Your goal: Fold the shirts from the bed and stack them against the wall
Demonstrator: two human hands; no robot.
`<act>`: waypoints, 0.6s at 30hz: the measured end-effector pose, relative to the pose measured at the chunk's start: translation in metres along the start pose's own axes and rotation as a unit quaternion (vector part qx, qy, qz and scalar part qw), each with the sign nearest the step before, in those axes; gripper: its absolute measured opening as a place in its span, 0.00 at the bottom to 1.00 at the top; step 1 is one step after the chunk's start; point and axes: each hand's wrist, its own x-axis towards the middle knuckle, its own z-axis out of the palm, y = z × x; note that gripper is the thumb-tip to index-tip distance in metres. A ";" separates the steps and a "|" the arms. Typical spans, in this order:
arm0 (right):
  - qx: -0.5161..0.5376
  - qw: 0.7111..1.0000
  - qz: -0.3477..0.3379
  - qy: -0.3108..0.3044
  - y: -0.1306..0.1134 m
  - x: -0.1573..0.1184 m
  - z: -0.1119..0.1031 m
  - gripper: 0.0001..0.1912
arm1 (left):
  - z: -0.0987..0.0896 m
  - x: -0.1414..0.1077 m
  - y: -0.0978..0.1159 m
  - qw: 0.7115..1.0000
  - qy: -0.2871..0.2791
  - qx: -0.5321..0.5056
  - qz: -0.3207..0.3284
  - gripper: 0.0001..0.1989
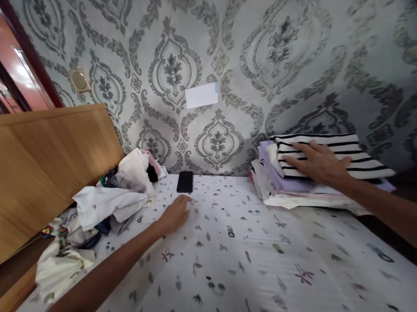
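Note:
My right hand [321,163] lies flat with its fingers spread on a folded black-and-white striped garment [357,157]. That garment tops a stack of folded clothes, with a lilac garment [276,181] and white ones [291,201] beneath it. Over the bed's printed sheet, my left hand [175,215] has its fingers loosely curled, and nothing shows in them. Just beyond that hand a black phone [185,182] rests on the sheet, apart from the fingers. To the left is a loose heap of crumpled clothes, including a white garment [105,204] and a cream one [62,270].
The bed, covered by a patterned white sheet [241,252], meets a grey damask-papered wall [212,51]. A wooden board [46,168] stands along the left side behind the heap. On the wall are a white paper [201,95] and a round-faced switch plate [80,80].

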 end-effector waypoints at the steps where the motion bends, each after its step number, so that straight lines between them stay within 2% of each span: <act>1: -0.001 1.000 -0.004 0.007 0.001 0.000 0.001 0.34 | -0.005 0.000 -0.015 0.998 -0.006 0.047 -0.031 0.21; 4: -0.006 1.000 -0.009 0.026 0.002 0.000 0.003 0.33 | -0.020 0.002 -0.053 0.986 -0.010 0.131 -0.103 0.19; 7: -0.003 0.999 0.000 0.033 -0.002 -0.002 0.002 0.32 | -0.032 0.013 -0.082 0.976 -0.008 0.171 -0.132 0.17; 11: -0.001 0.999 0.024 0.045 -0.009 -0.004 0.001 0.30 | -0.045 0.039 -0.107 0.969 -0.021 0.206 -0.133 0.15; 14: 0.001 0.999 0.028 0.045 -0.012 -0.006 -0.001 0.29 | -0.060 0.054 -0.126 0.959 -0.029 0.225 -0.169 0.11; 18: -0.005 0.997 0.015 0.070 -0.005 -0.010 -0.004 0.29 | -0.089 0.052 -0.152 0.946 -0.005 0.231 -0.228 0.08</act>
